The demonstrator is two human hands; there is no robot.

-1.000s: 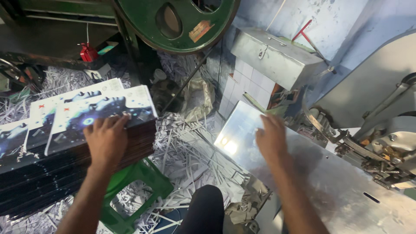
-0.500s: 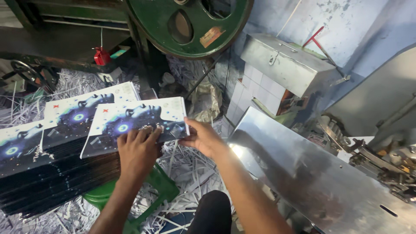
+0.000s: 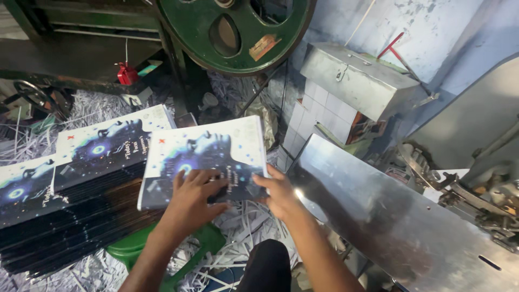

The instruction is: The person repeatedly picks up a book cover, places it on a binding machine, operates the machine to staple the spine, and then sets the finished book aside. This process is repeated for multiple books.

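A thin bundle of printed sheets (image 3: pixel 205 154), dark blue and white with a glowing spot, is held in the air between both hands. My left hand (image 3: pixel 192 200) lies flat on its top near the front edge. My right hand (image 3: pixel 278 192) grips its right front corner. To the left sits a tall stack of the same printed sheets (image 3: pixel 65 189), its dark edges facing me, resting over a green plastic stool (image 3: pixel 135 249). The bundle hangs between that stack and the shiny metal machine table (image 3: pixel 389 216).
A big green flywheel (image 3: pixel 232 32) stands at the top centre. A grey metal box (image 3: pixel 357 75) sits on white tiles at the back. Shredded white paper strips (image 3: pixel 243 227) cover the floor. Machine parts (image 3: pixel 476 189) crowd the right edge. My dark-clad knee (image 3: pixel 267 267) shows below.
My right hand left the metal table and joined the left on the top bundle. Both hands have lifted the bundle off the stack and carried it rightward toward the metal table.
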